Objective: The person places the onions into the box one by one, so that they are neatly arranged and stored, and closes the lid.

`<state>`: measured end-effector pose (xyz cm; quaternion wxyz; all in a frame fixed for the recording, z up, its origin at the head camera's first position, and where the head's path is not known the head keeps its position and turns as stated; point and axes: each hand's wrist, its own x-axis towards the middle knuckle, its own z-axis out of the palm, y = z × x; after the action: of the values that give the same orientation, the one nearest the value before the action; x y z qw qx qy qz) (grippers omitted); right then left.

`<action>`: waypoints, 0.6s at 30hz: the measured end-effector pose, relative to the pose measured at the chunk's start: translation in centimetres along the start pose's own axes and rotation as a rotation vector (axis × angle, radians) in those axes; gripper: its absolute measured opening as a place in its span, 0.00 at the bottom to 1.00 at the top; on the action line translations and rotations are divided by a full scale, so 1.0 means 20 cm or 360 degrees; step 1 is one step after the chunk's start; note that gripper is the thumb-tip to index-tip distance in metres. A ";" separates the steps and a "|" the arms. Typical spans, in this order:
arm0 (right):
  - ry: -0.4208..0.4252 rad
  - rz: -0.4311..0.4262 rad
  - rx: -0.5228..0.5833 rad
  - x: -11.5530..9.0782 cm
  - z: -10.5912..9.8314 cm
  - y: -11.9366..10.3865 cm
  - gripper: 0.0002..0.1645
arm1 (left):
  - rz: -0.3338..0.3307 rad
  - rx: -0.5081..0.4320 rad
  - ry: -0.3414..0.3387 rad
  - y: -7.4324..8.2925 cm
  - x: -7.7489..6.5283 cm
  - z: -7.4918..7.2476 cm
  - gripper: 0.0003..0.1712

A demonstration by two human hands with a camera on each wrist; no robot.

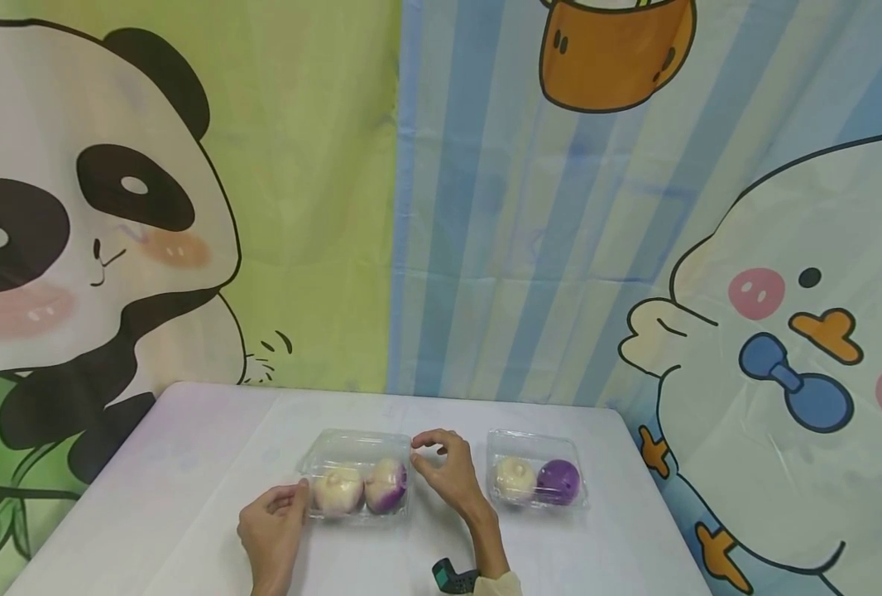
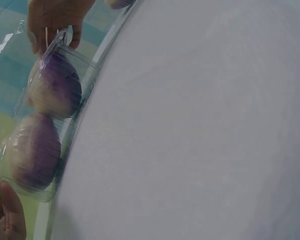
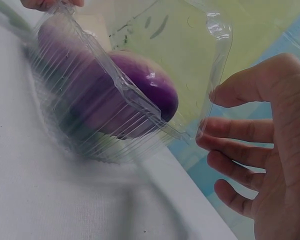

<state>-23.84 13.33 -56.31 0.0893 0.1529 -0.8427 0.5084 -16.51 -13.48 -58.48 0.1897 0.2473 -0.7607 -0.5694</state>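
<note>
A clear plastic clamshell box with two white-and-purple turnips stands on the white table. The paler turnip lies on the left, the one with more purple on the right. My left hand grips the box's left end between thumb and fingers. At the opposite end, my right hand holds the edge of the lid. The right wrist view shows that thumb and fingertips at the thin lid edge, with the other fingers curved below. The lid stands raised over the purple turnip there.
To the right sits a second clear plastic box holding one white round vegetable and one purple one. Near my right wrist is a small dark device. A printed cloth backdrop rises behind the white table.
</note>
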 end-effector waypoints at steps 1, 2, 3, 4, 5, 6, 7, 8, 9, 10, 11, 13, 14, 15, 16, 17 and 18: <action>0.0002 -0.0006 -0.0004 0.00 0.00 0.00 0.09 | -0.0001 -0.0004 -0.0005 0.00 0.00 0.00 0.12; 0.0006 -0.0014 -0.0008 0.00 0.00 0.00 0.09 | 0.0002 -0.0014 -0.0016 0.00 0.00 -0.01 0.13; 0.0008 -0.0021 -0.0014 0.00 0.00 0.00 0.09 | 0.0005 -0.0027 -0.0030 0.00 0.00 -0.01 0.13; 0.0011 -0.0026 -0.0019 0.00 0.00 0.00 0.09 | 0.0006 -0.0039 -0.0044 0.00 0.00 -0.01 0.14; 0.0014 -0.0032 -0.0024 0.00 0.00 0.00 0.09 | 0.0005 -0.0047 -0.0059 0.00 0.00 -0.01 0.15; 0.0017 -0.0036 -0.0029 0.00 0.00 0.00 0.09 | 0.0001 -0.0061 -0.0070 0.00 0.00 -0.01 0.17; 0.0017 -0.0032 -0.0028 0.00 0.00 0.00 0.10 | -0.0003 -0.0075 -0.0080 0.00 0.00 -0.01 0.18; 0.0019 -0.0037 -0.0033 0.00 0.00 0.00 0.10 | -0.0005 -0.0090 -0.0085 0.00 0.00 -0.02 0.20; 0.0022 -0.0042 -0.0037 -0.01 0.01 -0.01 0.10 | -0.0004 -0.0097 -0.0087 0.00 0.00 -0.02 0.22; 0.0023 -0.0043 -0.0037 -0.01 0.01 -0.01 0.10 | -0.0007 -0.0104 -0.0084 0.00 0.00 -0.02 0.24; 0.0022 -0.0041 -0.0037 -0.01 0.01 -0.01 0.11 | -0.0009 -0.0114 -0.0079 0.00 0.00 -0.02 0.26; 0.0015 -0.0024 -0.0036 -0.01 0.01 -0.01 0.11 | -0.0010 -0.0124 -0.0070 0.00 0.00 -0.02 0.31; 0.0014 -0.0020 -0.0041 -0.01 0.01 -0.01 0.11 | -0.0013 -0.0126 -0.0070 0.00 0.00 -0.02 0.33; 0.0013 -0.0012 -0.0047 -0.01 0.01 -0.01 0.12 | -0.0020 -0.0133 -0.0072 0.00 0.00 -0.02 0.35; 0.0011 -0.0002 -0.0053 -0.01 0.01 -0.01 0.12 | -0.0027 -0.0142 -0.0077 0.00 0.00 -0.02 0.36; 0.0013 0.0003 -0.0061 -0.01 0.01 -0.01 0.12 | -0.0035 -0.0152 -0.0085 0.00 0.00 -0.02 0.38; 0.0018 0.0003 -0.0072 -0.01 0.01 -0.01 0.12 | -0.0042 -0.0165 -0.0097 0.00 0.00 -0.03 0.39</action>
<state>-23.59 13.07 -56.39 0.0968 0.1472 -0.8536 0.4902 -16.22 -13.92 -58.32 0.1716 0.2298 -0.7323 -0.6177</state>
